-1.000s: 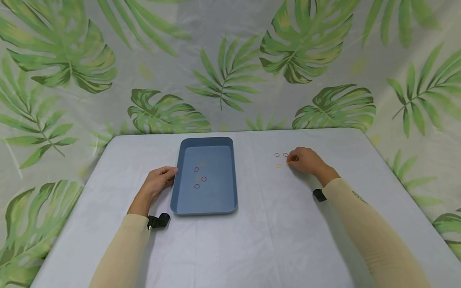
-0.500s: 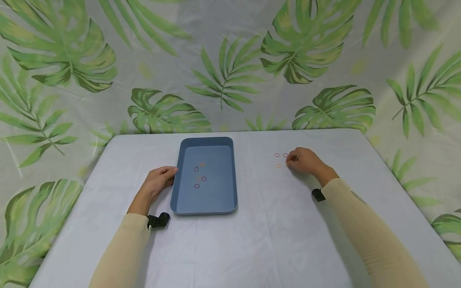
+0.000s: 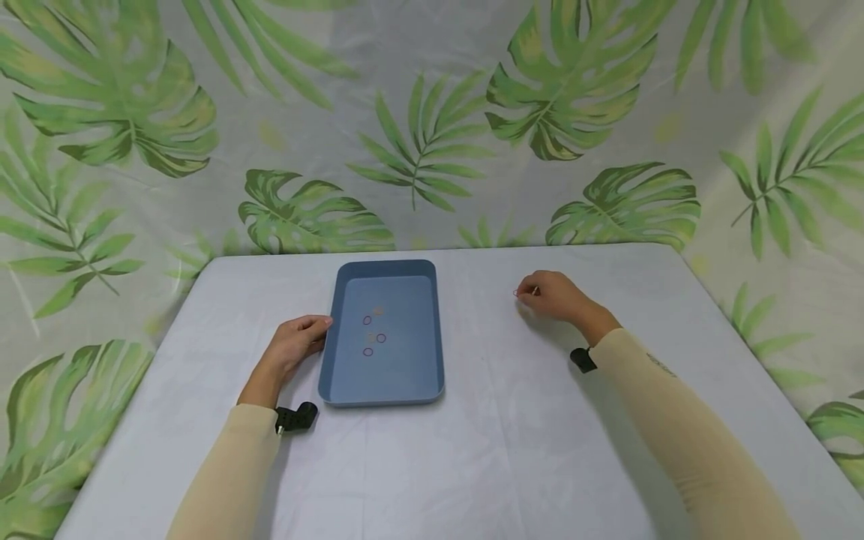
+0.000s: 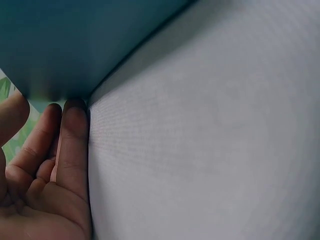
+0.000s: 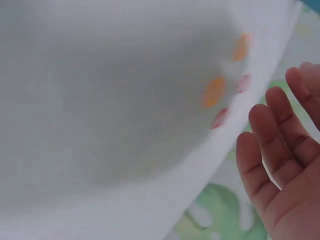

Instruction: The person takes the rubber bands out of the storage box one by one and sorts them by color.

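Note:
My left hand (image 3: 298, 341) is at the left side of a blue tray (image 3: 405, 375), its thumb at the rim. In the left wrist view its nearly straight fingers (image 4: 74, 145) reach the tray's side, low against the cloth. Small thin rings, like rubber bands, lie in the tray: purple-red ones (image 3: 381, 338) and pale orange ones (image 3: 379, 311). On the right, my right hand (image 3: 553, 296) hovers over more rings; one red ring (image 3: 515, 293) shows at its fingertips. In the right wrist view its fingers are loosely bent, holding nothing visible, near blurred orange rings (image 5: 214, 92) and red rings (image 5: 219, 118).
A white cloth (image 3: 432, 472) covers the table. Behind its far edge hangs a leaf-patterned curtain (image 3: 445, 217). A black wrist camera (image 3: 297, 417) sits beside the left wrist, another camera (image 3: 583, 360) under the right one.
My right hand has moved left and slightly away from me, now covering the orange ring and one red ring that showed before. The left hand and the tray stay put.

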Motion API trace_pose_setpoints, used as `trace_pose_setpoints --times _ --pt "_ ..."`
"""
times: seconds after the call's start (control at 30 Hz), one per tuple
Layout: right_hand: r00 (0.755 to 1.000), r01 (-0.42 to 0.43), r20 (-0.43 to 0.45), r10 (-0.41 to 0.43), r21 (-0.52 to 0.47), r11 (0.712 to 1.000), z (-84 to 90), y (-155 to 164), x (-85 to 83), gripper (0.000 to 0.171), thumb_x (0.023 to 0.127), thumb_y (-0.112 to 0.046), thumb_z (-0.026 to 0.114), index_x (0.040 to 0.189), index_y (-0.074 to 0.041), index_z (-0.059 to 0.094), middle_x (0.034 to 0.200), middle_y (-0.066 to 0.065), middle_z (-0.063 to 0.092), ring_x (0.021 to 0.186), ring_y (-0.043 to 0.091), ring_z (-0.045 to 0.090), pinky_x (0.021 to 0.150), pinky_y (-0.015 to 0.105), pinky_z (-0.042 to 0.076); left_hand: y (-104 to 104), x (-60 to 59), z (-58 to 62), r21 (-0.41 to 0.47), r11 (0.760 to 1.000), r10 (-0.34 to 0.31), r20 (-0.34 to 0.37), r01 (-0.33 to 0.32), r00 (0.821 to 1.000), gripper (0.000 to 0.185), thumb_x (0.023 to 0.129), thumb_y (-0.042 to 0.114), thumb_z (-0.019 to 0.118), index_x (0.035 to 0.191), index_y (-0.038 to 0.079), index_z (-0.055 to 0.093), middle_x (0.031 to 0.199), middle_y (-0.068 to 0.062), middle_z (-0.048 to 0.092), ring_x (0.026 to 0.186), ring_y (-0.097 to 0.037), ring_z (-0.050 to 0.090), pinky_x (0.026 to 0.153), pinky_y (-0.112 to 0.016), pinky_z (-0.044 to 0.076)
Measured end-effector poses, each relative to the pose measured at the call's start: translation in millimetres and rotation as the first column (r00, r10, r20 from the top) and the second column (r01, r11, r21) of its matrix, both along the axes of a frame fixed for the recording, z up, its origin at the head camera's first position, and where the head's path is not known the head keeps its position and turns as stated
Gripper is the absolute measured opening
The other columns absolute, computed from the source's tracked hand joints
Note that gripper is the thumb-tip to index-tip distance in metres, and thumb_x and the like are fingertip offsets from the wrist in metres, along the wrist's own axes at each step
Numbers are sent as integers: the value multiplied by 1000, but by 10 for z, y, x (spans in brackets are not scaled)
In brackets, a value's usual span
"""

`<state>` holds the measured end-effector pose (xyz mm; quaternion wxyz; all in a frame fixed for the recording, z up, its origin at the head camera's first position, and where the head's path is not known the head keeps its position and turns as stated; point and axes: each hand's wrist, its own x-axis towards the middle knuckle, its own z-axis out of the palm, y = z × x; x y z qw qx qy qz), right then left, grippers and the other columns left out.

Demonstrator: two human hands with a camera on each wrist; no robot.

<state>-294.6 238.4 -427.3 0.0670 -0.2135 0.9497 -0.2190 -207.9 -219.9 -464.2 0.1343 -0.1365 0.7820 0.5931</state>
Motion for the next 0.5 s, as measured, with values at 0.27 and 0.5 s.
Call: trace_pose_setpoints --times 0.27,0.5 --pt "995 -97 -24 96 -37 995 288 -381 -9 20 98 -15 60 109 -3 72 106 13 71 94 28 65 81 45 54 2 -14 0 10 1000 1 -5 -1 1000 50 103 33 54 140 0 53 148 -18 50 135 -24 50 111 -34 48" --pt "976 -217 -48 214 -62 974 458 -838 51 17 97 -13 61 108 -6 72 106 11 70 95 27 65 83 43 55 -6 2 -16 7 1000 7 -11 -7 1000 49 103 32 54 139 0 54 148 -18 50 133 -22 51 109 -31 49"
